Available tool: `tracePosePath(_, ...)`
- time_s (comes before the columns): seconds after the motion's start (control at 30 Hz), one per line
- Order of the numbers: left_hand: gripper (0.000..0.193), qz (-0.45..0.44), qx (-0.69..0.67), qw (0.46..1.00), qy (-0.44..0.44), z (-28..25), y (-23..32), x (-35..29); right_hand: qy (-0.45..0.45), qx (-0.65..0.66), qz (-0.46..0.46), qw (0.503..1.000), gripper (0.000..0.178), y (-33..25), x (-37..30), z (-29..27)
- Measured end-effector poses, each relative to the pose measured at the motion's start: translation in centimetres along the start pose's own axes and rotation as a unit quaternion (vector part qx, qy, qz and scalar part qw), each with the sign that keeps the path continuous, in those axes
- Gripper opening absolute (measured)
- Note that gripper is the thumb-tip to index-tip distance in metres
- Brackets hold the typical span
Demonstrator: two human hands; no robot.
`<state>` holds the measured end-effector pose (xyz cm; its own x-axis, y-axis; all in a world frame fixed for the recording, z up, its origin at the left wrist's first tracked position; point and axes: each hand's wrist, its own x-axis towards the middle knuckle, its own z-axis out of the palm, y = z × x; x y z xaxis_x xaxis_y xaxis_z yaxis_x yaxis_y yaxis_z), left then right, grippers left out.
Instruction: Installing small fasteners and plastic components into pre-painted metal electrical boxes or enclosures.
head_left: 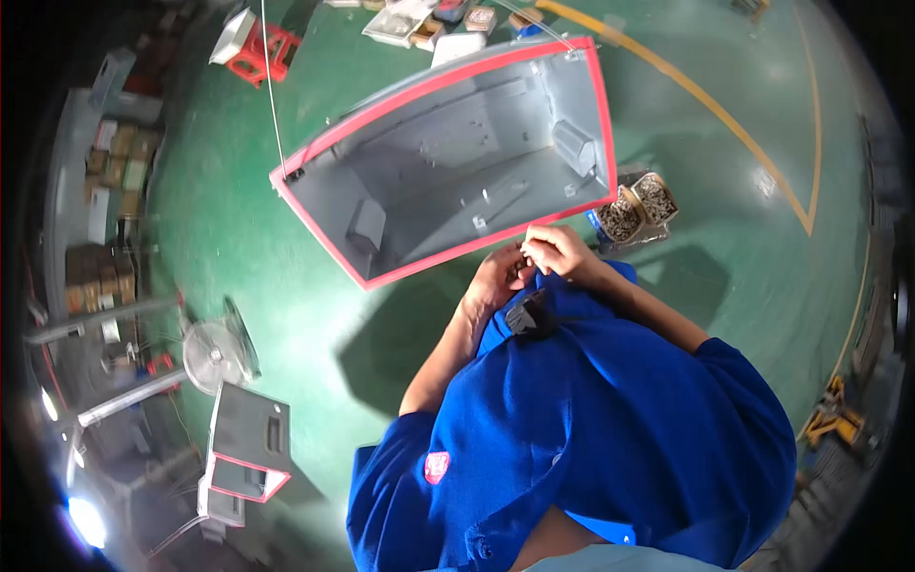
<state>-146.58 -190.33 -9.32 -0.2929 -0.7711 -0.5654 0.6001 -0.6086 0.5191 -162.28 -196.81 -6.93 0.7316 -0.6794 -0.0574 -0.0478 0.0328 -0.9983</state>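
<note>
My left hand (498, 275) and my right hand (560, 252) meet in front of my body, just at the near edge of a large grey metal box (448, 143) with a pinkish-red rim. Both are closed, fingertips pinched together; whatever they hold is too small or hidden to name. The box's open side faces up toward me, and cords run up from its corners. Inside it lie a few small pale pieces (479, 221) on a grey wall. Beside the right hand, beyond the box's corner, stand two containers of small metal parts (620, 217).
A red stool (259, 52) with a white bin stands far left, and several trays and boxes (429, 24) lie at the back. A fan (214, 355) and another grey housing (250, 429) are on the left. At the right edge is a yellow pallet truck (834, 419).
</note>
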Motion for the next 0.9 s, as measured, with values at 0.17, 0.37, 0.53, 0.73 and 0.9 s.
tracePosePath(0.17, 0.016, 0.016, -0.033, 0.998, -0.043, -1.1, -1.1, 1.8, -0.049, 0.181, 0.043, 0.981, 0.023, -1.9, 0.0, -2.4)
tracePosePath(0.37, 0.017, 0.016, -0.023, 0.999, 0.036, -3.3, -2.1, 3.5, -0.043, 0.159, 0.1, 0.981, 0.023, -0.5, 0.8, -5.3)
tracePosePath(0.53, 0.021, -0.02, 0.036, 0.992, 0.123, -6.2, -4.0, 5.2, -0.086, 0.029, 0.115, 0.989, 0.024, 2.6, 1.6, -8.7)
tracePosePath(0.73, 0.017, -0.015, 0.003, 0.98, 0.199, -6.5, -5.4, 7.3, -0.144, -0.111, 0.149, 0.972, 0.024, 4.0, 2.6, -12.1)
tracePosePath(0.9, 0.015, -0.006, 0.037, 0.981, 0.189, -7.2, -5.4, 8.4, -0.187, -0.162, 0.126, 0.961, 0.025, 4.5, 4.2, -13.9)
